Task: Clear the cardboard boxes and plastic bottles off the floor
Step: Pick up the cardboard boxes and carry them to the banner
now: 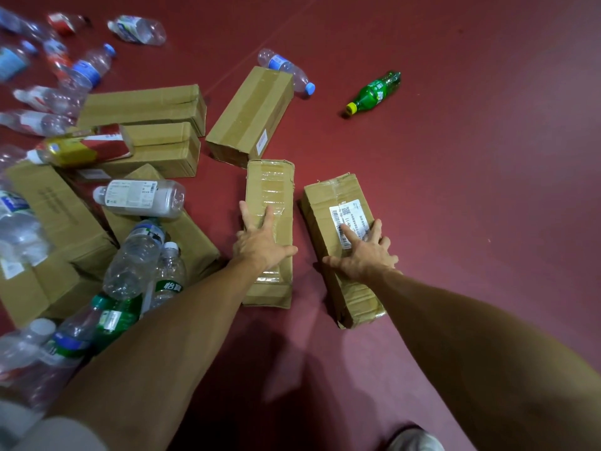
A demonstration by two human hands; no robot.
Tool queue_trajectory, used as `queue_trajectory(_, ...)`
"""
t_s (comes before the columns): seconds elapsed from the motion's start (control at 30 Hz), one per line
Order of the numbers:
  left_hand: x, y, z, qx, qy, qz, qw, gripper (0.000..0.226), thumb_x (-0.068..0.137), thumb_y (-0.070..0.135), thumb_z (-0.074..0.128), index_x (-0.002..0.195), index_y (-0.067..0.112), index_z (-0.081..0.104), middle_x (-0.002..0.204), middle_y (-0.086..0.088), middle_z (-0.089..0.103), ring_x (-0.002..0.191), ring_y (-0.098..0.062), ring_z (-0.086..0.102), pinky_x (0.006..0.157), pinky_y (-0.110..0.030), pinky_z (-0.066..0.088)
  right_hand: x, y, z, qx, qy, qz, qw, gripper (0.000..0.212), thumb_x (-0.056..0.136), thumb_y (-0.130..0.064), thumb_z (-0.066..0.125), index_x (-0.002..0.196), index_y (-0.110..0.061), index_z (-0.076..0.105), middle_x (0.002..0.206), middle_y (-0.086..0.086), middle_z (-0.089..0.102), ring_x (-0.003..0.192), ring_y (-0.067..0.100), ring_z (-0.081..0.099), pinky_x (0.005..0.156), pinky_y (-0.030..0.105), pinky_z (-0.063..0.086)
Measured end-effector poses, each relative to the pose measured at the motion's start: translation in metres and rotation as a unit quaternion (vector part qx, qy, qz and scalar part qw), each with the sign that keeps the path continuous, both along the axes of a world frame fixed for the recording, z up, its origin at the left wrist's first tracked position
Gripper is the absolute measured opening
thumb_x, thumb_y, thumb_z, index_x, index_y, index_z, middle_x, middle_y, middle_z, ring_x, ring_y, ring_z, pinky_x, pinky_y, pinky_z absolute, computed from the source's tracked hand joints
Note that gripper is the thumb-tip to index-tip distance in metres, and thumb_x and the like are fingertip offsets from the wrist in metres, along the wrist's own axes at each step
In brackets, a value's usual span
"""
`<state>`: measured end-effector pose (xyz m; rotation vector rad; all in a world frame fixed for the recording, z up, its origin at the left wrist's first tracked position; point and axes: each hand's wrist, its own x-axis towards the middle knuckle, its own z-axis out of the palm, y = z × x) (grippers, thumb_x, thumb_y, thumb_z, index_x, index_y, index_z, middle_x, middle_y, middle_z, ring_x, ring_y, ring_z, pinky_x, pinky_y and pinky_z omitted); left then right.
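Note:
Two long cardboard boxes lie side by side on the red floor in front of me. My left hand (261,239) rests with spread fingers on top of the taped box (271,187). My right hand (364,252) lies flat with spread fingers on the box with the white shipping label (331,203). More cardboard boxes (250,112) are scattered behind and to the left. Plastic bottles lie all over the left side, among them a large clear bottle (140,198) resting on a box.
A green bottle (374,92) lies alone at the back right, and a clear bottle with a blue cap (287,70) sits behind the far box. The red floor (487,190) stretches bare to the right. A shoe tip (413,441) shows at the bottom edge.

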<state>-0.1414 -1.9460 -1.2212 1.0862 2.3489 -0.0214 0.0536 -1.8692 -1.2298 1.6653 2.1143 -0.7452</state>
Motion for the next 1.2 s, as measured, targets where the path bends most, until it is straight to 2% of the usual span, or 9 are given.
queue_trajectory(0.07,0.000,0.000,0.002,0.019,-0.005,0.003,1.000,0.108,0.079,0.063,0.070,0.158,0.044,-0.001,0.159,-0.008,-0.037,0.131,-0.039,0.045,0.097,-0.039,0.047,0.002,-0.002,0.000,0.008,0.013,0.000,1.000,0.097,0.080,-0.078,0.058,0.153,-0.055,-0.001,0.163,0.010,-0.019,0.142,0.037,0.020,0.107,0.057,0.032)
queue_trajectory(0.2,0.005,-0.004,0.007,0.044,-0.023,0.008,0.999,0.102,0.080,0.060,0.071,0.157,0.043,0.007,0.162,-0.009,-0.030,0.133,-0.040,0.045,0.099,-0.039,0.046,0.008,-0.003,0.002,0.018,0.041,-0.008,0.999,0.102,0.082,-0.075,0.058,0.152,-0.053,-0.013,0.164,0.012,-0.016,0.141,0.039,0.023,0.106,0.058,0.034)
queue_trajectory(0.33,0.001,-0.003,0.037,0.064,-0.049,0.008,0.997,0.100,0.080,0.059,0.071,0.157,0.043,0.009,0.164,-0.008,-0.023,0.137,-0.040,0.041,0.105,-0.043,0.043,0.005,-0.002,0.024,0.007,0.068,-0.044,0.997,0.101,0.083,-0.072,0.060,0.154,-0.051,-0.010,0.164,0.012,-0.010,0.140,0.039,0.026,0.110,0.059,0.033)
queue_trajectory(0.47,-0.005,-0.006,0.101,0.093,-0.093,0.025,0.991,0.098,0.079,0.058,0.074,0.156,0.046,0.015,0.166,-0.002,-0.019,0.140,-0.039,0.039,0.109,-0.047,0.039,0.002,-0.001,0.089,-0.028,0.104,-0.084,0.991,0.102,0.081,-0.071,0.063,0.154,-0.052,-0.006,0.164,0.007,-0.003,0.141,0.037,0.025,0.112,0.057,0.033)
queue_trajectory(0.6,-0.009,-0.015,0.202,0.113,-0.147,0.061,0.981,0.097,0.078,0.052,0.078,0.155,0.047,0.019,0.166,0.003,-0.019,0.148,-0.039,0.024,0.115,-0.056,0.028,-0.002,-0.005,0.188,-0.048,0.113,-0.106,0.987,0.103,0.080,-0.070,0.065,0.155,-0.051,-0.003,0.162,0.008,0.005,0.139,0.037,0.026,0.112,0.057,0.034)
queue_trajectory(0.77,-0.017,-0.030,0.356,0.128,-0.144,0.059,0.980,0.097,0.078,0.054,0.077,0.155,0.049,0.018,0.166,0.004,-0.018,0.146,-0.038,0.029,0.109,-0.052,0.038,-0.005,-0.021,0.344,-0.040,0.115,-0.109,0.986,0.103,0.080,-0.069,0.067,0.155,-0.051,-0.002,0.164,0.006,0.001,0.142,0.037,0.024,0.112,0.058,0.034)
queue_trajectory(0.9,-0.028,-0.045,0.487,0.147,-0.144,0.070,0.976,0.099,0.077,0.055,0.077,0.154,0.050,0.016,0.165,0.005,-0.020,0.146,-0.040,0.028,0.109,-0.054,0.040,-0.015,-0.027,0.478,-0.028,0.135,-0.110,0.984,0.103,0.079,-0.070,0.067,0.155,-0.052,-0.002,0.164,0.006,0.002,0.142,0.037,0.024,0.112,0.058,0.034)
queue_trajectory(1.07,-0.043,-0.069,0.643,0.193,-0.132,0.106,0.967,0.096,0.078,0.053,0.078,0.154,0.051,0.018,0.165,0.002,-0.021,0.146,-0.039,0.029,0.113,-0.056,0.035,-0.047,-0.027,0.631,-0.013,0.193,-0.095,0.977,0.103,0.081,-0.067,0.068,0.155,-0.051,-0.001,0.166,0.005,-0.004,0.146,0.039,0.017,0.117,0.056,0.028)
queue_trajectory(1.2,-0.052,-0.094,0.734,0.269,-0.134,0.169,0.939,0.095,0.077,0.050,0.080,0.153,0.051,0.023,0.165,0.005,-0.022,0.151,-0.034,0.017,0.118,-0.055,0.027,-0.082,-0.027,0.726,0.005,0.247,-0.034,0.968,0.103,0.080,-0.068,0.069,0.156,-0.049,0.002,0.166,0.009,-0.005,0.148,0.042,0.013,0.118,0.055,0.024)
